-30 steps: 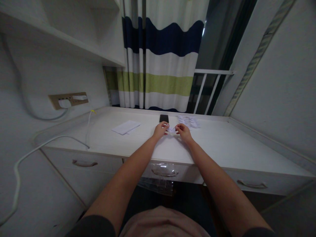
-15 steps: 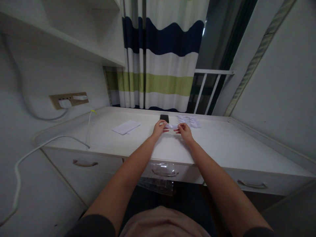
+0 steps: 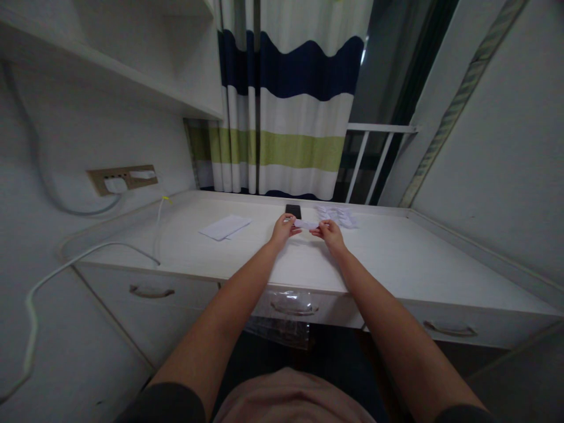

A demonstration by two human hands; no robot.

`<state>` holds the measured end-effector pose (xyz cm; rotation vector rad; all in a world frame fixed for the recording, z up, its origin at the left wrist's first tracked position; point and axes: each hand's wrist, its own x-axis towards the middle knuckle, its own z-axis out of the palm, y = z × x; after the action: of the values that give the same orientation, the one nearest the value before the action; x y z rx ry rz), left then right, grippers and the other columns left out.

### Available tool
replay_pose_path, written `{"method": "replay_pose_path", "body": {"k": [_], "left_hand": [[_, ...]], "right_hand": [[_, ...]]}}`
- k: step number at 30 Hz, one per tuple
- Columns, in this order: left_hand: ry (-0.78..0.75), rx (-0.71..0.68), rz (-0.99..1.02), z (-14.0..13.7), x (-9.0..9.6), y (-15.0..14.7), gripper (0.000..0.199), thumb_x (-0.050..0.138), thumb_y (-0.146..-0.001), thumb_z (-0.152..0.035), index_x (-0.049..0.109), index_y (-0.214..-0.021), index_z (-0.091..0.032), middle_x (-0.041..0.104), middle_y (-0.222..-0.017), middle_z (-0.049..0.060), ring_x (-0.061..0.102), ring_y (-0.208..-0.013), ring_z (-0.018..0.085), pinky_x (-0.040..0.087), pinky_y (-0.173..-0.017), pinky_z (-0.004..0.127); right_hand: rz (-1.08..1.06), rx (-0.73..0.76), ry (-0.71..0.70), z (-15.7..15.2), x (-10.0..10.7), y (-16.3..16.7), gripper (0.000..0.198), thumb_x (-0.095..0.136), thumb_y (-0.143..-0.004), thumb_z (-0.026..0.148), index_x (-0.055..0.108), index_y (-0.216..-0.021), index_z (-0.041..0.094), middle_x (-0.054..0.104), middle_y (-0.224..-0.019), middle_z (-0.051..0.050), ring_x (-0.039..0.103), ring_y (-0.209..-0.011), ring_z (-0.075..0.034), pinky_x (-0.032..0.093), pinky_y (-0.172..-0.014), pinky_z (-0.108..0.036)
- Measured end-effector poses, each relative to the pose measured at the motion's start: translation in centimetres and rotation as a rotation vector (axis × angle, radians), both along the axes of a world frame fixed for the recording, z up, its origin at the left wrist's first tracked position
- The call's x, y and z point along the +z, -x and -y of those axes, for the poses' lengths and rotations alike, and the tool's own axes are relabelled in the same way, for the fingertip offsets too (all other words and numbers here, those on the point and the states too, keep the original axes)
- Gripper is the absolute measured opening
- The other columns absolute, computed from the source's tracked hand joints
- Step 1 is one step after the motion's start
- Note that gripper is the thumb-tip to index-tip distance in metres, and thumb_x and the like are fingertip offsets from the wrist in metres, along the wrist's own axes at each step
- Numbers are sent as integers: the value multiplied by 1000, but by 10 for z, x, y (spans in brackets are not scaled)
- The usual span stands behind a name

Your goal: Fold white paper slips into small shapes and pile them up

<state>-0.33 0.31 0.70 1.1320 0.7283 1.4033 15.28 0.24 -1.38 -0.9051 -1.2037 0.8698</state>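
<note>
The white paper strip [image 3: 306, 224] I'd hold gently taut, left hand [image 3: 282, 230] and right hand [image 3: 331, 234] fingers pinching its nine- and three-o'clock ends.

Dim Light, Wide-Angle Distortion

The scene is dimly lit. Only faint, soft shadows are cast on the desk [image 3: 405, 264] near the white strip [image 3: 306, 224]. Glare is produced on the clear plastic [image 3: 291, 296] at the middle drawer [image 3: 339, 312]; a small bright streak is seen at the window [image 3: 383, 70]. The walls [image 3: 506, 153] are stretched and tilted towards the frame edges. Fine detail is softened; the strip's surface cannot be read with confidence.
</note>
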Motion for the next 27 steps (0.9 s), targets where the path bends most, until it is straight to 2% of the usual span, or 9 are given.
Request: {"method": "replay_pose_path", "body": {"k": [6,11,17,22,27], "left_hand": [[-91,-65,-97,4,-2,-1,26,65,-68,-21,42,-82,-19,56,-75,-2,60,-68,10,53,-63,29],[-110,-60,-156,3,-5,-1,42,71,-60,-15,38,-86,-20,56,-71,-6,59,-65,8,53,-65,30],[-101,-35,-156,5,-1,-1,40,71,-61,-16,37,-83,-19,57,-65,-7,59,-61,7,52,-63,25],[-76,0,-127,5,0,0,39,71,-60,-14,39,-83,-18,57,-63,-6,59,-59,8,52,-64,26],[-69,-16,-134,3,-1,1,37,73,-58,-15,44,-82,-17,56,-63,-5,60,-62,10,52,-69,31]], "right_hand": [[1,22,13,4,1,1,38,62,-67,52,41,-75,21,59,-58,1,66,-61,-17,56,-65,-33],[4,25,36,6,3,2,35,62,-69,49,42,-74,21,60,-56,1,66,-60,-17,56,-65,-34],[-46,16,48,8,5,5,35,64,-69,47,42,-73,21,58,-55,3,65,-58,-16,56,-63,-31],[-48,10,80,11,8,6,34,64,-67,46,43,-74,20,58,-56,4,64,-56,-15,53,-55,-26],[42,44,65,16,11,5,39,72,-55,44,52,-80,19,61,-62,3,63,-58,-14,49,-51,-23]]}}
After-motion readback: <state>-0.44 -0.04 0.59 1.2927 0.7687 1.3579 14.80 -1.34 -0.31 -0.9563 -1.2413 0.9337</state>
